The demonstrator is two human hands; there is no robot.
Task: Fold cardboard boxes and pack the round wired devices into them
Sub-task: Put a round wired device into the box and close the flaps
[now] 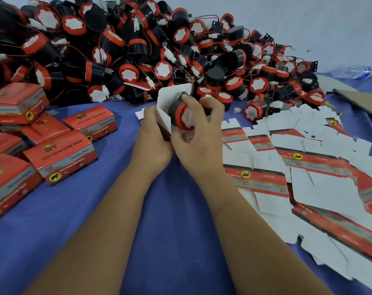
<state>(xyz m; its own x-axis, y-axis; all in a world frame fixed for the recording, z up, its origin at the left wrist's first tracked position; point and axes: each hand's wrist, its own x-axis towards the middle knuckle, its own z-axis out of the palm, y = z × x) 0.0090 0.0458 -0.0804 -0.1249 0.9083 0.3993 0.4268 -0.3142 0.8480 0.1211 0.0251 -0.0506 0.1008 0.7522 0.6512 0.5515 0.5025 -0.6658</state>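
Note:
My left hand (152,133) grips a half-folded cardboard box (167,99), its white inner flaps standing open toward the pile. My right hand (200,135) curls its fingers round a round black device with a red rim (181,114), which sits partly inside the box's mouth. The device's wire is hidden. A big heap of the same black-and-red wired devices (138,50) fills the back of the table just beyond both hands.
Several closed red boxes (59,156) lie at the left on the blue cloth (95,220). Flat unfolded box blanks (308,171) are spread at the right. A brown cardboard sheet (363,101) and a plastic bottle (359,72) lie at the far right.

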